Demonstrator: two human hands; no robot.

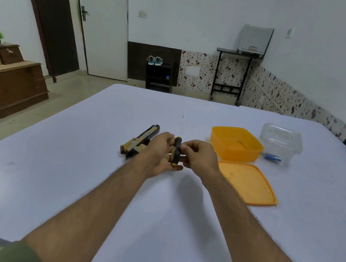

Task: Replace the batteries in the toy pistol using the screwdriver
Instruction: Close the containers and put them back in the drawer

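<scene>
Black-and-yellow screwdriver (176, 150) sits between your two hands, thin steel shaft pointing away from you. Your left hand (160, 154) cups the handle from below and the side; your right hand (196, 155) pinches it with curled fingers. Both hands hold the tool, neither is wide.

Toy pistol (140, 142) lies flat on the white table (68, 170), just left of your left hand, partly hidden behind it. It looks like hard plastic, tan and dark, blocky, with a long barrel.

Step looks like tool prep: screwdriver picked up, pistol's battery cover not yet worked. Next you'd likely need one hand free to steady the pistol and a tip-down grip.

Right of your right hand: open orange plastic tub (235, 143), its flat lid (248, 183), and farther off a clear box (281, 141) with blue batteries (272, 157), apparently inside it.
</scene>
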